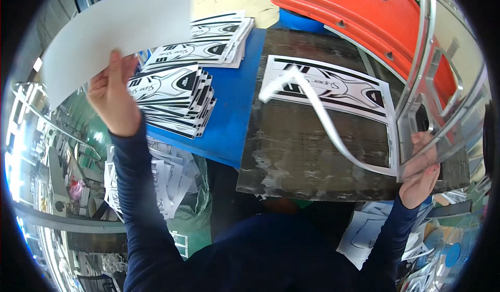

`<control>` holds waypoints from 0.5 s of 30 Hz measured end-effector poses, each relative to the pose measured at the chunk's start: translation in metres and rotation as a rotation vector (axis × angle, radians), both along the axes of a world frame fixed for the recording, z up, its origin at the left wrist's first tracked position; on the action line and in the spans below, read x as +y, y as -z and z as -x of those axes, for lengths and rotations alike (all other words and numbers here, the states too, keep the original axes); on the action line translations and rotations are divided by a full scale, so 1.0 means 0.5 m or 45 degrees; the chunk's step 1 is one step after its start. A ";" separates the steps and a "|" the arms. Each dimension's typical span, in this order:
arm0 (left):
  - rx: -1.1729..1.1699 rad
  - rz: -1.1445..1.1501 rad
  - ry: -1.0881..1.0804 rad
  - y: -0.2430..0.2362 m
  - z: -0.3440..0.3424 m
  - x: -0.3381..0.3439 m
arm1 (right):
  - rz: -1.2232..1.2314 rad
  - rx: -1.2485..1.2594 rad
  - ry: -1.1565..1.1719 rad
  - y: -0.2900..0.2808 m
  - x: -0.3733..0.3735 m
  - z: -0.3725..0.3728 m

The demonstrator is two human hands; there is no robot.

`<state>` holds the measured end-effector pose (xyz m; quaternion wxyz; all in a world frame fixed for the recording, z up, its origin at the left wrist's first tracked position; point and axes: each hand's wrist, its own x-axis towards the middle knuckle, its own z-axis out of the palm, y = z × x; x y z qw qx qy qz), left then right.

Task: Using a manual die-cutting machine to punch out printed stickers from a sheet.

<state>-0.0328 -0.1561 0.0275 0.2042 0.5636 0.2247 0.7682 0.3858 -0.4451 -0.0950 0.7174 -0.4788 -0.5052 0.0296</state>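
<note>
My left hand [115, 96] is raised at the left, its thumb and fingers pinching the lower edge of a white sheet [125, 18] whose blank side shows. At the right, my right hand [421, 184] grips the lower end of a clear board with raised metal rims [430, 47], tilted up on its edge. Beside it on a dark worn slab [307, 162] lies a black-and-white printed sheet [359, 91]. Part of this sheet is cut out, leaving an open frame. One narrow white strip [324, 119] of it curls up across the opening.
Two stacks of printed pieces, a nearer one [172, 91] and a farther one [224, 36], lie on a blue surface [229, 109] left of the slab. An orange-red machine arm [354, 16] reaches over the back. Scrap paper [172, 177] fills a bag below; a fan [453, 250] stands lower right.
</note>
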 end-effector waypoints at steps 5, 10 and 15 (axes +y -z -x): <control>1.178 0.074 -1.111 0.050 0.212 0.043 | -0.049 0.036 0.054 -0.012 0.006 0.013; 1.739 0.150 -0.800 0.161 0.219 0.004 | -0.082 0.116 0.024 -0.019 0.018 0.025; 1.279 0.064 -0.084 0.089 0.025 -0.049 | 0.002 -0.003 0.157 -0.004 -0.002 0.000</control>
